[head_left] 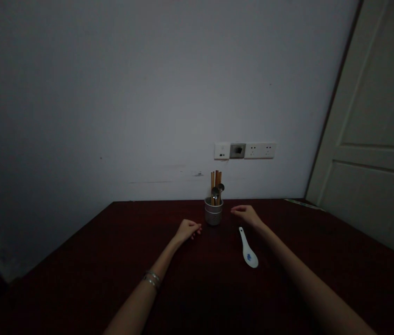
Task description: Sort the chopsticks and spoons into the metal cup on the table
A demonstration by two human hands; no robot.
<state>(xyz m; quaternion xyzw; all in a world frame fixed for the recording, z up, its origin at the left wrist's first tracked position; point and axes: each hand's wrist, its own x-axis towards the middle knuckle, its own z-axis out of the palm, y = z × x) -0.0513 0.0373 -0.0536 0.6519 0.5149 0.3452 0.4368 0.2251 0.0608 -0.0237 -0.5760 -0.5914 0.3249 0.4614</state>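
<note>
On the dark red table a metal utensil holder [213,215] stands upright between my hands. Several wooden chopsticks [217,177] and a couple of metal spoons [215,191] stick up out of it. My left hand [186,229] is left of the holder, loosely curled with fingertips slightly apart and nothing visible in it. To the holder's right, my right hand [247,214] points its bent fingers toward it, a little apart, also holding nothing visible. Neither hand touches the holder. A white ceramic soup spoon [248,251] with a blue mark lies nearer me, below my right hand, handle pointing away.
The dark red table [113,251] meets a pale wall [169,102] at the back. Sockets and switch plates [260,150] sit on the wall above it. A panelled door [375,139] stands at the right, and a thin strip [303,204] lies by the back right edge.
</note>
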